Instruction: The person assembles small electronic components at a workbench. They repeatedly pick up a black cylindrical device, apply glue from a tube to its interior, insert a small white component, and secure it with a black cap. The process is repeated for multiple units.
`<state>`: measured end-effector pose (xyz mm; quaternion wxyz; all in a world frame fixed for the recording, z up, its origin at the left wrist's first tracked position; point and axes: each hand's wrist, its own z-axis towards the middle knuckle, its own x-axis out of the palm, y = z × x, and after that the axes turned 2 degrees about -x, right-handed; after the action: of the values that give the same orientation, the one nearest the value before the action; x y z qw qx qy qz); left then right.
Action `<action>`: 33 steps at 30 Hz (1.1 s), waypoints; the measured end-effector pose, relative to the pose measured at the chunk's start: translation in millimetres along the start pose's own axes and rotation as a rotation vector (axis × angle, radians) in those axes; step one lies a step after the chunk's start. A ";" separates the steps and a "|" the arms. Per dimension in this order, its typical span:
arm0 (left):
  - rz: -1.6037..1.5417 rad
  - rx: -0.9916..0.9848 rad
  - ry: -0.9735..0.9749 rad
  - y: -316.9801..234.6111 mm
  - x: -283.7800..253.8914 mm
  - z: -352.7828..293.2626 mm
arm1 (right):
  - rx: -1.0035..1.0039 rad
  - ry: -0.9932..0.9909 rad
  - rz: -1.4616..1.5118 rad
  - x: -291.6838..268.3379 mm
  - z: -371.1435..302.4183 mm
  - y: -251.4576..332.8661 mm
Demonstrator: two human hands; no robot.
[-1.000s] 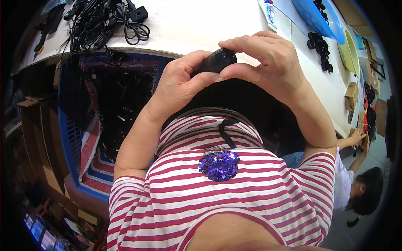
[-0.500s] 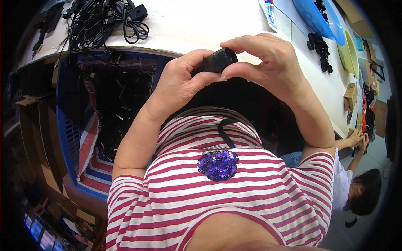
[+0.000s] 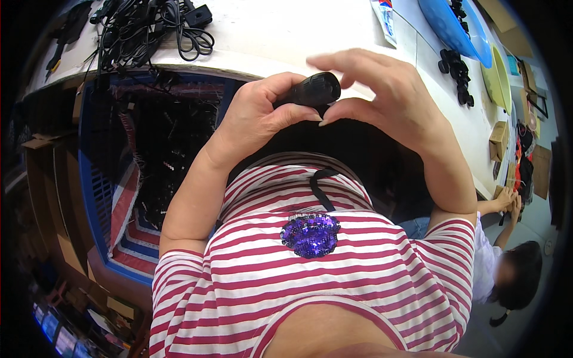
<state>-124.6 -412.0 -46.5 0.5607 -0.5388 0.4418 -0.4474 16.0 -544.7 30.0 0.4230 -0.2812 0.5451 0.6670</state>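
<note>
My left hand [image 3: 261,110] is wrapped round a black cylindrical thing [image 3: 316,89], its thumb along the lower side. The rounded end of that thing points right, over the front edge of the white table; its exact kind does not show. To its right, my right hand [image 3: 388,95] is curved with fingers and thumb apart. Its index finger, slightly blurred, hangs above the rounded end, while the thumb tip lies just below it, close to my left thumb. Nothing shows in the right hand's grasp.
Black cables [image 3: 155,30] lie bundled at the table's far left. A blue crate [image 3: 89,143] with small black parts stands left of me. On the right are a tube [image 3: 385,21], black parts [image 3: 456,74], a blue basin [image 3: 444,24] and a green basin [image 3: 497,77]. Another person [image 3: 486,268] works there.
My right hand's fingers have lifted off the black cylindrical thing and spread a little. The thing stays in my left hand, tilted slightly differently.
</note>
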 end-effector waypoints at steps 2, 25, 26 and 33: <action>-0.019 -0.023 0.037 -4.3 -2.8 -0.9 | -0.128 0.020 0.040 -0.5 0.3 -1.6; 0.102 0.052 -0.065 -18.2 6.7 -6.6 | 0.174 0.051 -0.077 -15.4 -4.6 24.4; 0.217 0.118 -0.075 -20.2 8.0 -7.0 | 0.245 0.136 -0.164 -17.8 -2.4 26.6; 0.247 0.020 -0.088 -26.9 19.3 -17.1 | 0.329 0.119 0.077 -17.3 -18.3 29.8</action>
<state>-138.0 -435.0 -20.4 0.6357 -0.4939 0.4752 -0.3552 -3.2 -568.2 54.5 0.4046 -0.2262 0.6811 0.5668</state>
